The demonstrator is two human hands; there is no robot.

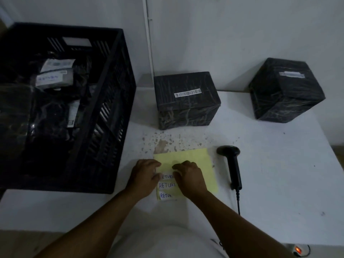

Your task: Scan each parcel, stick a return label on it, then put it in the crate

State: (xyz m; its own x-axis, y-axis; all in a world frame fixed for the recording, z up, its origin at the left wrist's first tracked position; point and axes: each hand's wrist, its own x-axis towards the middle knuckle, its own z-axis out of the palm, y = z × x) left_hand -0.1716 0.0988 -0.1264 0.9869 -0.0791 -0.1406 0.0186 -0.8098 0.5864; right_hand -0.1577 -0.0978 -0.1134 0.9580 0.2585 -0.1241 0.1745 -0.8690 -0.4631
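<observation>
While both hands work at the yellow sheet (pixel 193 161), the black crate (pixel 115 108) stands just left of it on the white table (pixel 279 183). In the crate: several black-wrapped parcels (pixel 46 116), the top one with a white label reading RETURN (pixel 47 78) in blue, another with a white strip on its side. Too dark in there to count them.

Sheet lies flat near the table's front edge. Three white RETURN labels (pixel 167 185) are stacked in a column on its left part. Left hand (pixel 144 176) rests on the sheet's left edge, fingers curled, tips at the top label; right hand (pixel 189 176) is on the sheet just right of the labels, fingers bent down onto the same label. Looks like pinching or peeling, but I can't tell whether either hand actually has hold of it.

Behind the sheet, touching nothing, sits a wrapped box (pixel 186 101) with a barcode strip on top. A second wrapped box (pixel 284 90), also barcoded, is well off to the sheet's back right, by the wall. The scanner (pixel 231 164) lies just right of the sheet, cable running to the table's front.
</observation>
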